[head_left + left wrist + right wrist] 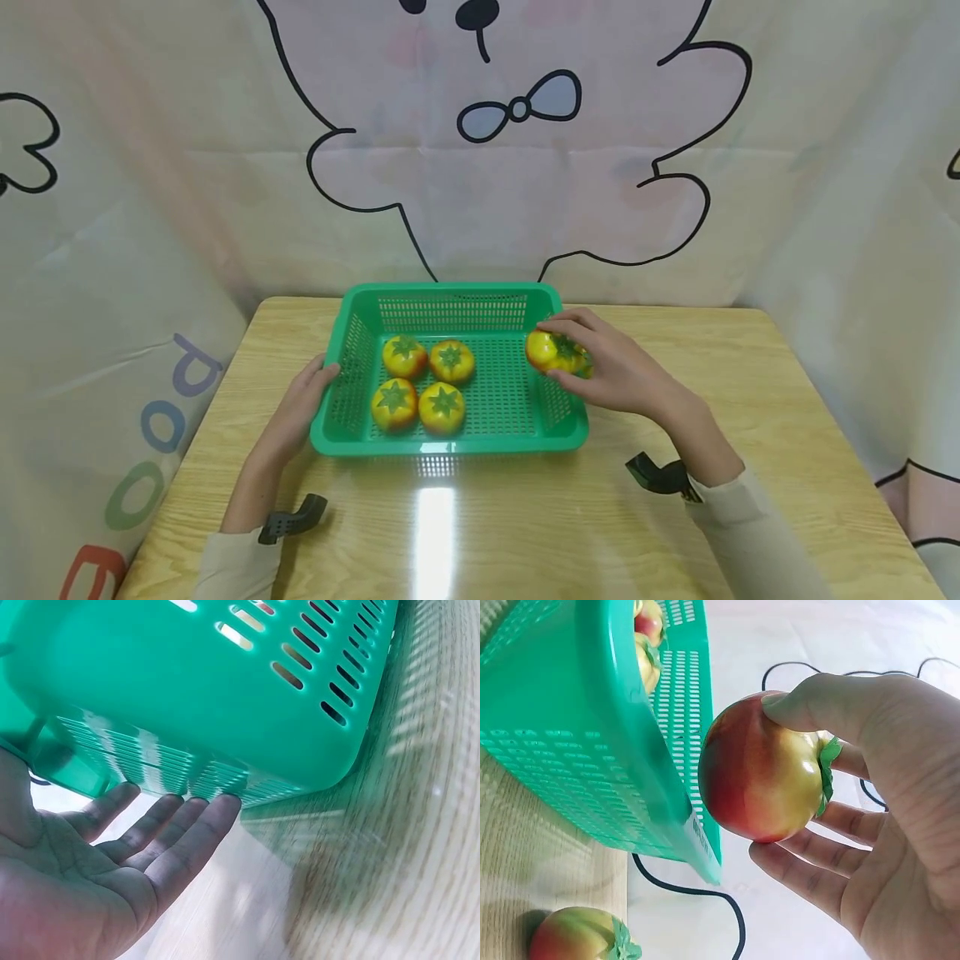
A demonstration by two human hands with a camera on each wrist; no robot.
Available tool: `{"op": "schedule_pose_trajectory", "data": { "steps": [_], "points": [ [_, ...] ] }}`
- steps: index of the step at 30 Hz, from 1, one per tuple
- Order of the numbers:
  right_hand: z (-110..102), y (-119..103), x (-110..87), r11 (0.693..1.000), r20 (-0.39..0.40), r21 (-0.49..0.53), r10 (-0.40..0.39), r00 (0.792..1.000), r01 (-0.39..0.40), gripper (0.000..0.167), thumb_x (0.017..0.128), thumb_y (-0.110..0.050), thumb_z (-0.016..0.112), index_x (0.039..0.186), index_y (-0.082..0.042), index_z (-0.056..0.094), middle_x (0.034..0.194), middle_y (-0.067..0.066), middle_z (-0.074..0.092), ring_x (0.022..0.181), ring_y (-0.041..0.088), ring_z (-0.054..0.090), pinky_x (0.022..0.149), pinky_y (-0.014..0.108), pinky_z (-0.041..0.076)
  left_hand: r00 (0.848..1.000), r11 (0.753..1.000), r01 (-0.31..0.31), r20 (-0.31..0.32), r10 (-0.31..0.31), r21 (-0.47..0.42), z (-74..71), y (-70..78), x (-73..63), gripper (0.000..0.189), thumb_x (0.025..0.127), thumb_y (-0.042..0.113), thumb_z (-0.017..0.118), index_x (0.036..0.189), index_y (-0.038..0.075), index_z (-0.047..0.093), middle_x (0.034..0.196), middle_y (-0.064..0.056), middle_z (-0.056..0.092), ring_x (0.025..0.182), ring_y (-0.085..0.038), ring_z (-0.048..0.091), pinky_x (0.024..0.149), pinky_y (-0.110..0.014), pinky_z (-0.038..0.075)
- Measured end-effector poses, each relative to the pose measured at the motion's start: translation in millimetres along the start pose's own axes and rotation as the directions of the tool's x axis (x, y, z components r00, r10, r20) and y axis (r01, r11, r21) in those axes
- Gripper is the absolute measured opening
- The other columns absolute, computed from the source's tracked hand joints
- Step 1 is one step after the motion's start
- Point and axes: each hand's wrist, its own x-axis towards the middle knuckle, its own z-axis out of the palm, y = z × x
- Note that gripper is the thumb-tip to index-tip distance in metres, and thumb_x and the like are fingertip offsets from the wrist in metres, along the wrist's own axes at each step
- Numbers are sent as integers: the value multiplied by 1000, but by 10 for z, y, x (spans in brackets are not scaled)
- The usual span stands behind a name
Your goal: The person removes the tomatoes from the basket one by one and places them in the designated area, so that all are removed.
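Observation:
A green plastic basket (480,446) sits on the table, with several yellow-and-red persimmons with green leafy tops, such as this persimmon (442,408), grouped in its left half. My left hand (300,404) holds the basket's left side, thumb over the rim; in the left wrist view its fingertips (221,810) touch the slotted outer wall. Over the right rim, my right hand (611,362) grips another persimmon (757,769) between thumb and fingers, leafy top toward the palm. Below that hand, one more persimmon (574,934) rests on the table outside the basket, mostly hidden in the head view.
The light wooden table (525,533) reaches back to a cloth backdrop (480,208) with a cartoon drawing, and cloth also hangs at both sides. A black cable (705,891) runs past the table edge in the right wrist view.

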Motion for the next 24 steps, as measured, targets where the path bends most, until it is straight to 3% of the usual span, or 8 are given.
{"op": "schedule_pose_trajectory", "data": {
  "steps": [7, 14, 24],
  "points": [
    [-18, 74, -45, 1000, -35, -13, 13, 999, -13, 59, 93, -17, 82, 147, -13, 59, 149, 12, 54, 124, 28, 62, 97, 48, 59, 1000, 1000, 7, -8, -7, -17, 4, -10, -2, 63, 116, 48, 31, 165, 7, 27, 147, -31, 51, 103, -17, 73, 84, -35, 65],
    [-61, 168, -115, 1000, -70, 0, 24, 997, -24, 57, 94, -16, 82, 146, -14, 59, 146, 11, 56, 125, 29, 61, 99, 52, 58, 1000, 1000, 11, -9, -11, -7, 5, 12, 18, 64, 116, 47, 30, 167, 8, 24, 153, -29, 48, 107, -16, 71, 85, -33, 63],
    [-93, 297, -313, 995, -120, 0, 97, 988, -98, 56, 94, -14, 81, 146, -15, 60, 143, 8, 57, 123, 25, 61, 97, 51, 59, 1000, 1000, 7, -10, -7, 5, 7, 14, 7, 64, 116, 48, 30, 166, 7, 26, 150, -30, 50, 105, -16, 72, 84, -33, 64]
  ]
}}
